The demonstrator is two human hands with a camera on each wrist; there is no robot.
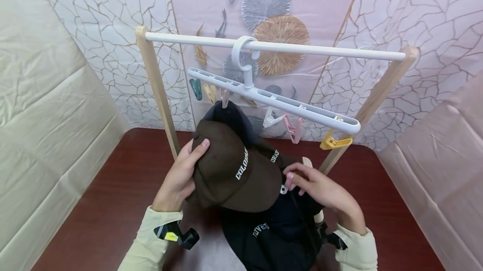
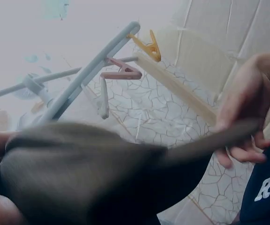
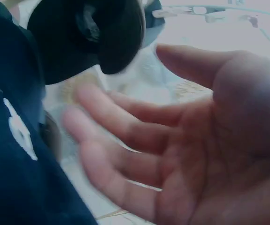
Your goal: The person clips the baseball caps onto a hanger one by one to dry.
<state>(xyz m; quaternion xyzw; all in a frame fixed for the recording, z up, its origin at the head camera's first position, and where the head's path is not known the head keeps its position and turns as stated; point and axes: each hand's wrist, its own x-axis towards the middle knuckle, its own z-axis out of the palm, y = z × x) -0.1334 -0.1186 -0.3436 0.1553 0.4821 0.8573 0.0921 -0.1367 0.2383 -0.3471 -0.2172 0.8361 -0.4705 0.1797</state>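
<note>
My left hand (image 1: 180,177) grips a brown baseball cap (image 1: 226,164) by its crown side, with the thumb on top of the fabric. White lettering runs across the cap's front, and its brim points toward my right hand (image 1: 317,185). That hand is just off the brim's edge, fingers loosely bent with nothing between them in the right wrist view. Behind the brown cap, a dark cap (image 1: 234,116) hangs from a pale pink clip (image 1: 224,98) on a clip hanger (image 1: 271,97). Lower down is black fabric with white letters (image 1: 279,237), partly covered by the brown cap.
The hanger hooks over a white rod (image 1: 320,50) between wooden posts (image 1: 156,91). Green (image 1: 196,89), cream (image 1: 209,93), white (image 1: 271,117), pink (image 1: 293,128) and yellow (image 1: 335,140) clips dangle from it. The frame stands on a dark red table (image 1: 98,204).
</note>
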